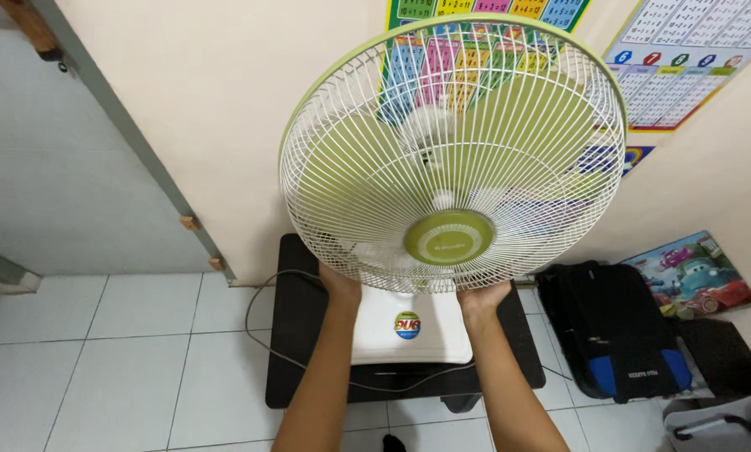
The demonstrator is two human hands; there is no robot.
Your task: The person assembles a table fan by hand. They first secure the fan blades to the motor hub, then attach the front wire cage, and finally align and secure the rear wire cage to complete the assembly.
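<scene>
Both your hands, left (339, 287) and right (482, 299), clasp the fan (451, 155) by its grille's lower rim; it rises tilted above them, both equally near.

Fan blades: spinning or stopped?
Stopped. The green blades show sharp, separate edges behind the grille, with no blur, while both hands grip the fan's lower rim.

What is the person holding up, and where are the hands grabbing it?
A green and white fan. The left hand and right hand both grip the bottom edge of its round wire cage, one on each side.
</scene>
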